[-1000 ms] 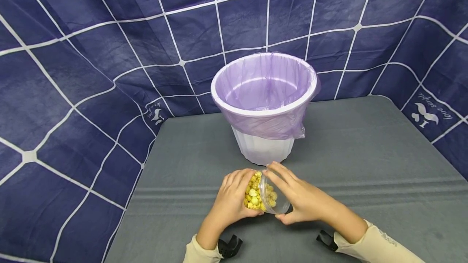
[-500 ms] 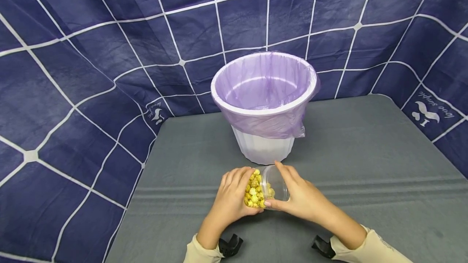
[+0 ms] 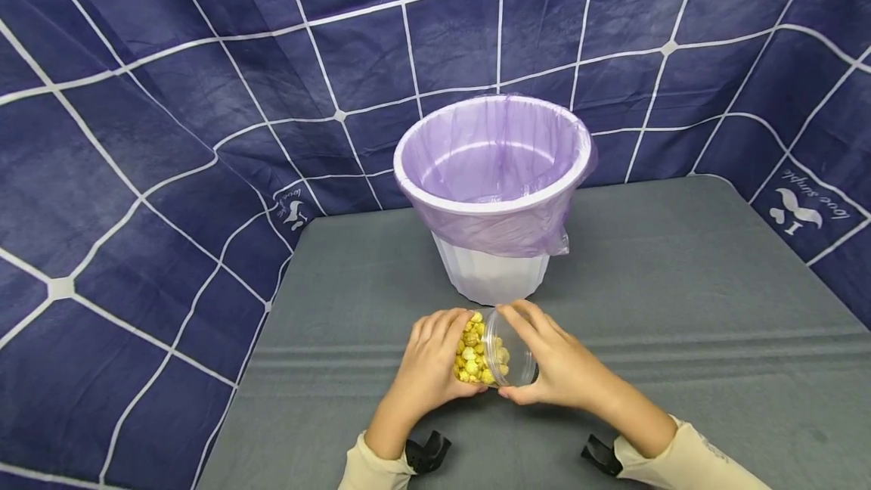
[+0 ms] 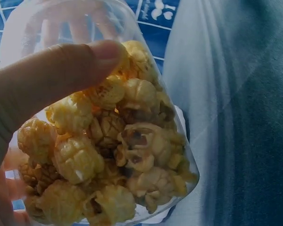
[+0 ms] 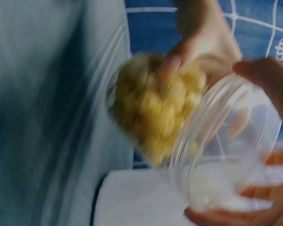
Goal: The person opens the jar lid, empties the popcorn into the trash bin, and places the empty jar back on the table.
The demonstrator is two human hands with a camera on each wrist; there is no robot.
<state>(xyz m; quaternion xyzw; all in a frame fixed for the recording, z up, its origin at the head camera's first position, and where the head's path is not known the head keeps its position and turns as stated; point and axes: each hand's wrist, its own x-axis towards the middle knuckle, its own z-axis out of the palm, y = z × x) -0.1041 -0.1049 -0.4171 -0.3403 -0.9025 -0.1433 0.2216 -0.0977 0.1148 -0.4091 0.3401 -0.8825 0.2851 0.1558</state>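
Note:
A clear plastic jar of yellow popcorn lies on its side in the air in front of the bucket, and its clear ridged lid points right. My left hand grips the jar's body, its thumb across the wall in the left wrist view. Around the lid curls my right hand, fingers on the far side and thumb on the near side. In the right wrist view the popcorn is blurred, and the ringed edge of the lid shows between my right thumb and fingers.
A white bucket lined with a thin purple bag stands just beyond my hands on a grey cloth-covered surface. Blue curtains with white grid lines hang behind and at both sides.
My right hand has turned and shifted its grip around the lid, fingers and thumb sliding over it. The left hand has stayed on the jar in nearly the same spot.

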